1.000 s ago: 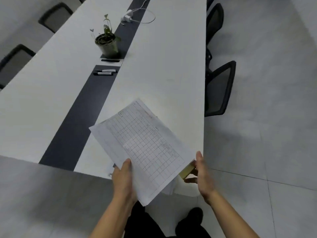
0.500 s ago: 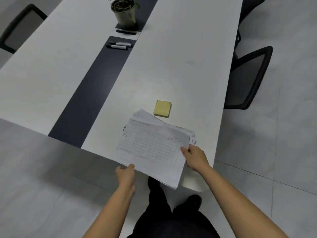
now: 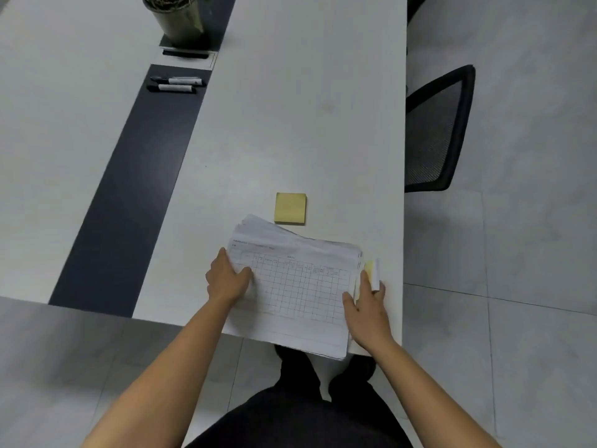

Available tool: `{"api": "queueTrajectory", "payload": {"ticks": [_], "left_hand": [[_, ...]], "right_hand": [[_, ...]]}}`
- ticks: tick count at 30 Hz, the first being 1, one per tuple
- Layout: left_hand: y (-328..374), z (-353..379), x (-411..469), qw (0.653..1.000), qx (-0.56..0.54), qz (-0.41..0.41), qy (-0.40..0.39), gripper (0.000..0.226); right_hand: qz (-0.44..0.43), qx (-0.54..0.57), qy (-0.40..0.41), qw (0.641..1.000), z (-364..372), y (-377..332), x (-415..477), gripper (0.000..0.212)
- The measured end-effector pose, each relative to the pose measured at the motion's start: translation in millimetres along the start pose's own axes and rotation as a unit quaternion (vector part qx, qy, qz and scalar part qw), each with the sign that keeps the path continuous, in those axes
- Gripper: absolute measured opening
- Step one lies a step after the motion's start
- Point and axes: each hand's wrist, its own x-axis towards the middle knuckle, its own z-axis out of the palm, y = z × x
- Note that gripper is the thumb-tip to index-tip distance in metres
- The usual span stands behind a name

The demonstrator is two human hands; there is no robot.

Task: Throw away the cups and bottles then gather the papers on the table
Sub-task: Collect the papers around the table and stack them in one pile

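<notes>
**Both hands on the paper stack at the counter's near edge**

The person's dark trousers [image 3: 307,415] fill the bottom of the view, with both forearms reaching forward over them. The stack of papers [image 3: 290,286] lies on the white counter [image 3: 290,124] close to its near right corner. The stack's near end hangs over the near edge. The top sheet bears a printed grid, and the sheets under it fan out slightly at the far left.

The left hand [image 3: 227,279] rests on the stack's left edge, with the thumb on the top sheet and the fingers lying fairly straight along the side. The right hand [image 3: 366,305] sits at the stack's right edge with its thumb on the top sheet. Its fingers point forward against a small yellow-and-white slip [image 3: 373,273] at that edge. Whether they pinch the slip cannot be told.

Just beyond the stack's far edge, a yellow sticky-note pad [image 3: 290,208] lies flat on the counter. Farther off, two markers [image 3: 176,85] lie side by side on the dark centre strip [image 3: 129,189]. A potted plant [image 3: 176,17] stands behind them. A black mesh chair [image 3: 436,130] stands on the floor off the counter's right edge.
</notes>
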Motion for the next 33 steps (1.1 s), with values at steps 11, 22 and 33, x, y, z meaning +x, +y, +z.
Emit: {"api": "queueTrajectory", "payload": {"ticks": [11, 22, 33], "left_hand": [[-11.8, -7.3, 14.5, 1.000, 0.008, -0.006, -0.006, 0.059], [-19.3, -4.3, 21.1, 0.998, 0.055, 0.010, 0.002, 0.071], [-32.8, -2.0, 24.1, 0.997, 0.054, 0.049, 0.001, 0.078]], "right_hand": [[-0.039, -0.027, 0.148, 0.988, -20.8, -64.3, 61.8, 0.067], [-0.118, 0.203, 0.118, 0.965, -7.5, -165.0, 134.9, 0.031], [-0.088, -0.102, 0.045, 0.990, 33.9, -153.6, 157.8, 0.038]]}}
